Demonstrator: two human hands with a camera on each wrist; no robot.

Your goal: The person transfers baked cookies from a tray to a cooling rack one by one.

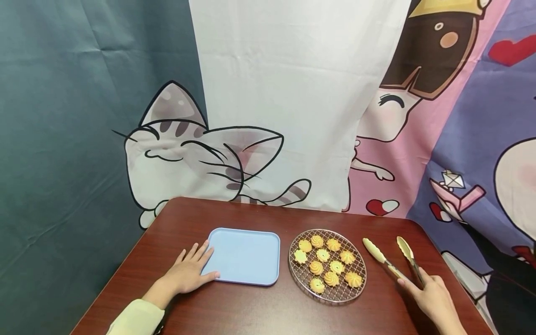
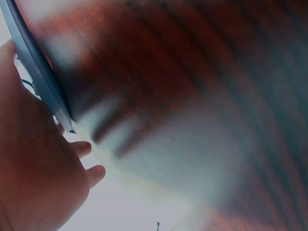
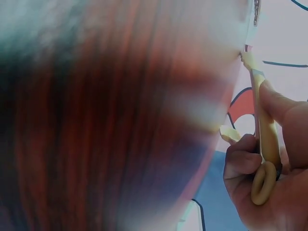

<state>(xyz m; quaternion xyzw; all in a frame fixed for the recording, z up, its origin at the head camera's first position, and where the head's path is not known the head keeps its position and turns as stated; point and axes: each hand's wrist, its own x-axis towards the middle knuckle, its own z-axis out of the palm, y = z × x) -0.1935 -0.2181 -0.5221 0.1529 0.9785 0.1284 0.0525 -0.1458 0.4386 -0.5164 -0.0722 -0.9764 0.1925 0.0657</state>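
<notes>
Just past my right hand [image 1: 435, 298], whose fingers curl round the tongs [image 1: 391, 260], I risk knocking cookies [image 1: 326, 263] off the rack [image 1: 360, 288] if the tips swing wide, while my left hand [image 1: 188, 272] lies flat against the blue tray [image 1: 244, 256]

A pale blue tray [image 1: 244, 256] and a silver wire rack [image 1: 327, 266] of golden-yellow cookies [image 1: 331, 278], some dotted green, lie beside cream-tipped tongs [image 1: 391, 260] on the dark reddish-brown, wood-grained bench [image 1: 251, 214], before teal, white, pink and purple cartoon-printed curtains [image 1: 293, 93].

Head view overhead; wrist views close
</notes>
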